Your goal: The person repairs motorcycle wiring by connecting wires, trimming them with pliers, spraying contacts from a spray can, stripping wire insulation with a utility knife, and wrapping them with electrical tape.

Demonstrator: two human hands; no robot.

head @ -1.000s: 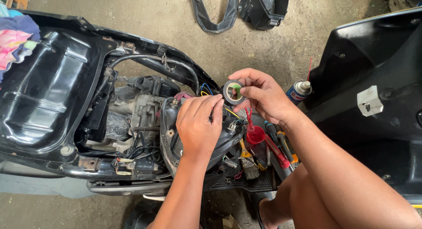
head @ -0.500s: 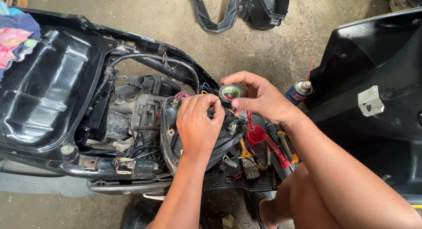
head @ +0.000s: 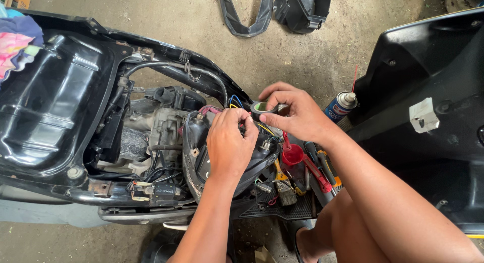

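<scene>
Right hand (head: 297, 114) pinching tape roll (head: 262, 107) at frame centre; light, rigid ring, gripping by rim. Left hand (head: 229, 144) pinching thin, floppy wires (head: 237, 102), grip pressed together.

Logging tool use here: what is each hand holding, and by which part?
The right hand holds a roll of tape by its outer rim, between thumb and fingers. The left hand pinches the wires at the headlight housing.

Dusty concrete floor (head: 176, 21) in soft daylight.
</scene>
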